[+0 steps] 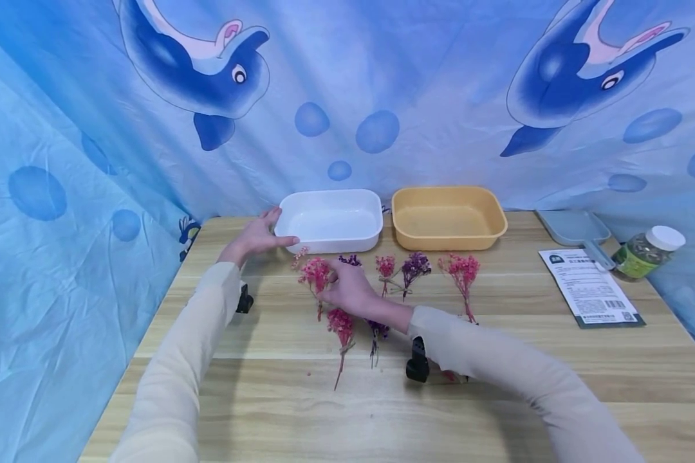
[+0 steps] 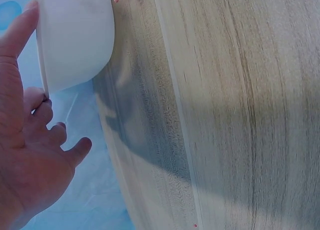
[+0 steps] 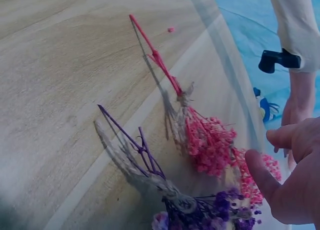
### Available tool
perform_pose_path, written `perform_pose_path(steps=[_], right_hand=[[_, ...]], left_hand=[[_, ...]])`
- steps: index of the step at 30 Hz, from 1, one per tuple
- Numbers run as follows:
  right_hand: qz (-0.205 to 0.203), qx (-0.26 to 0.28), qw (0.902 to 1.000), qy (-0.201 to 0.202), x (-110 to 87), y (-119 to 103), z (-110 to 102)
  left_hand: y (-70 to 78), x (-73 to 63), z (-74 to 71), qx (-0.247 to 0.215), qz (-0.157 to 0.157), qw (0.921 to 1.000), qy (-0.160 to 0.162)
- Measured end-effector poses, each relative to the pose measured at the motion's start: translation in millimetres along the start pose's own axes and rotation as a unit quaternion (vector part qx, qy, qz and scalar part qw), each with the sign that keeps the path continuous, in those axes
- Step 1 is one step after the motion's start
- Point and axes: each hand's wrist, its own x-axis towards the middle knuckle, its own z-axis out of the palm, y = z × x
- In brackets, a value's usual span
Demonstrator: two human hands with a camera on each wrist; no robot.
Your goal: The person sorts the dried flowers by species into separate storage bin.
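Head view: left hand (image 1: 257, 236) is gripping the white tub (image 1: 342, 245) by its left end, seemingly steadying it; right hand (image 1: 352, 290) is reaching onto a pink bunch (image 1: 315, 273), finger and thumb parted, whether pinching cannot be told. Twine (image 3: 186, 96) is keeping stems together. Beyond, a yellow tub (image 1: 450, 243) is standing; rightward, a packet (image 1: 587, 283) is showing a barcode (image 1: 614, 305), its print, like the jar's label (image 1: 636, 263), staying too small to read.
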Motion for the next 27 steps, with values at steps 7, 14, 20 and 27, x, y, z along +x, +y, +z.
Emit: perform_pose_path(steps=[7, 14, 20, 27], right_hand=[[-0.002, -0.030, 0.9995, 0.005, 6.1, 1, 13], [0.018, -0.093, 0.9951, 0.029, 13.0, -3, 24], [0.042, -0.128, 0.9900, 0.040, 18.5, -6, 29], [0.070, -0.136, 0.9872, 0.044, 22.7, -6, 34]], left_hand=[[-0.9, 0.8, -0.1, -0.003, -0.006, 1.0000, 0.000], [-1.6, 1.0, 0.1, -0.005, -0.006, 1.0000, 0.001], [-1.5, 0.0, -0.1, -0.007, -0.004, 1.0000, 0.005], [0.8, -1.4, -1.1, -0.014, -0.012, 0.9998, -0.001]])
